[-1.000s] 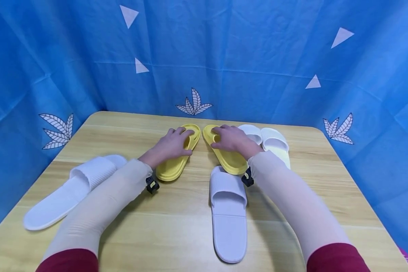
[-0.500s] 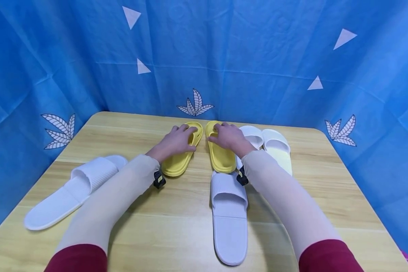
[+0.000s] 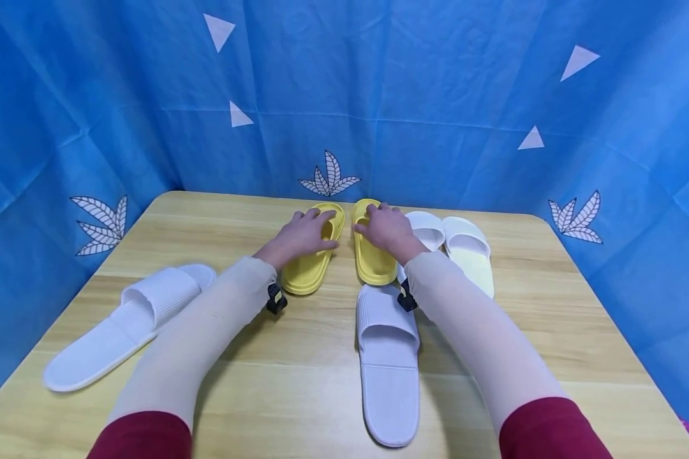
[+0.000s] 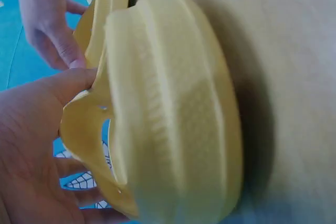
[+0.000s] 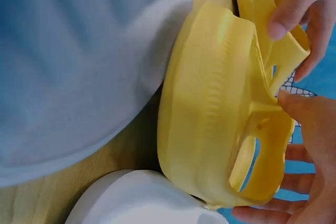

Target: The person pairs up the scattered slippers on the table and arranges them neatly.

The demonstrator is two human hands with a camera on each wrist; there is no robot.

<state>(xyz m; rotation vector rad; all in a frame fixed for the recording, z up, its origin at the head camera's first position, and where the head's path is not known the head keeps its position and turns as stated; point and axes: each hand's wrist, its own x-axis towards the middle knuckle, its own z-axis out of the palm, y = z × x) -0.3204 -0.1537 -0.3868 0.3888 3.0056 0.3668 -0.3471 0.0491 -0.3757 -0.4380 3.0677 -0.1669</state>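
Observation:
Two yellow slippers lie near the back of the table, toes away from me, a small gap between them. My left hand (image 3: 305, 236) grips the left yellow slipper (image 3: 304, 274) over its strap; in the left wrist view the thumb and fingers span the cut-out upper, behind the heel (image 4: 173, 108). My right hand (image 3: 387, 231) holds the right yellow slipper (image 3: 374, 264) the same way, thumb on its inner side and fingers on the outer side in the right wrist view. The hands hide much of both straps.
A pale ridged slipper (image 3: 389, 395) lies right behind the right yellow slipper's heel. Its lookalike (image 3: 100, 341) lies slanted at the left. Two white slippers (image 3: 476, 268) stand side by side, right of the yellow ones. A blue curtain (image 3: 298, 76) borders the wooden table (image 3: 275, 395).
The left yellow slipper has slid right and slightly away from me. The right one has turned straighter and moved farther back, its heel swinging left. Both hands moved along with them.

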